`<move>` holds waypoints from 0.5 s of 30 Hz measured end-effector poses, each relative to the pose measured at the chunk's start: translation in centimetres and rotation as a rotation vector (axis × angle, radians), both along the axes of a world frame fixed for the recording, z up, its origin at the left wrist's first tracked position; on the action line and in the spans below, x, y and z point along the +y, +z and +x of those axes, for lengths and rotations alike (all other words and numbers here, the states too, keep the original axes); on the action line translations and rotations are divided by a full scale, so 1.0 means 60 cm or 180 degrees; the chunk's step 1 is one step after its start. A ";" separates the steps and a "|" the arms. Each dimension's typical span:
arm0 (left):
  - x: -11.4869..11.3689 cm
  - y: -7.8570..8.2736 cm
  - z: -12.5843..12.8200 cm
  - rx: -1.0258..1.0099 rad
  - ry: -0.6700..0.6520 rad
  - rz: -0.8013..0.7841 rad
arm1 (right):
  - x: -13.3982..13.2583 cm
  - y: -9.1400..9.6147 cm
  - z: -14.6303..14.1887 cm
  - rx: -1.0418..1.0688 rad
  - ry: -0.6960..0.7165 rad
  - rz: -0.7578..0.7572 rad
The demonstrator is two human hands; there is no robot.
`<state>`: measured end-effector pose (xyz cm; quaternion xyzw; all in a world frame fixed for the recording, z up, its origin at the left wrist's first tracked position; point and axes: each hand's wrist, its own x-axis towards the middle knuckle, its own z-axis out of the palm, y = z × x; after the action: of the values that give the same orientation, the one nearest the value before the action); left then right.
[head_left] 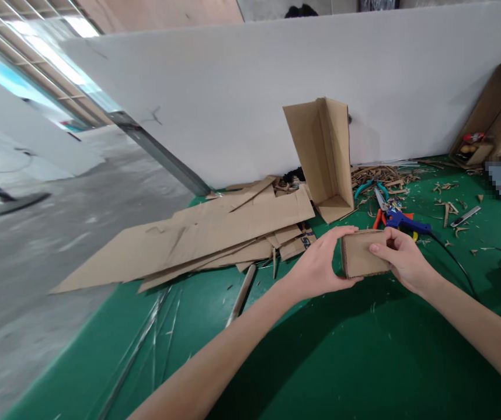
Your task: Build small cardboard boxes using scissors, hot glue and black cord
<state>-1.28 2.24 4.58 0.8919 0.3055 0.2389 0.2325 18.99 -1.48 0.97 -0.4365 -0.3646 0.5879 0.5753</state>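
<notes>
Across the back of the scene runs a long white partition wall (233, 87), and below it the green table (342, 361) fills most of the lower view. On the table's left part lies a loose pile of flat cardboard sheets (198, 233), overlapping one another and reaching past the table's edge. Just right of the pile an upright folded cardboard piece (323, 151) stands against the wall, its fold open toward the camera. Far to the right an open cardboard box (496, 111) leans tilted at the wall, with a few small items inside that are too small to tell. Both bare forearms reach in from the bottom edge and meet above the table's middle. The left hand (316, 268) clasps the left edge of a small cardboard piece (362, 254), thumb along the top and fingers curled beneath. The right hand (403, 259) pinches its right side, thumb pressed flat on the front face and fingers behind. The piece is held upright in the air between the two hands, clear of the table, in front of the upright cardboard. A thin metal strip (242, 294) lies by the pile's near edge. Just behind the right hand rests a blue glue gun (402, 220), its black cable (456, 262) trailing right. Teal-handled scissors (371, 186) lie beyond it among cardboard scraps (382, 174) near the wall.
</notes>
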 end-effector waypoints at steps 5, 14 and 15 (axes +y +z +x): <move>-0.001 0.000 0.001 -0.0060 0.0048 -0.0203 | -0.001 0.000 -0.001 0.0025 -0.0036 -0.0055; -0.001 -0.004 0.003 0.0063 0.0080 -0.0251 | -0.002 0.007 -0.002 -0.0075 -0.0098 -0.0158; -0.001 -0.003 0.004 0.0086 0.0092 -0.0263 | -0.002 0.006 -0.001 -0.0083 -0.0093 -0.0165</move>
<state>-1.07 2.16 4.38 0.8802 0.3310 0.2174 0.2615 18.91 -1.58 1.32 -0.4641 -0.3503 0.5829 0.5675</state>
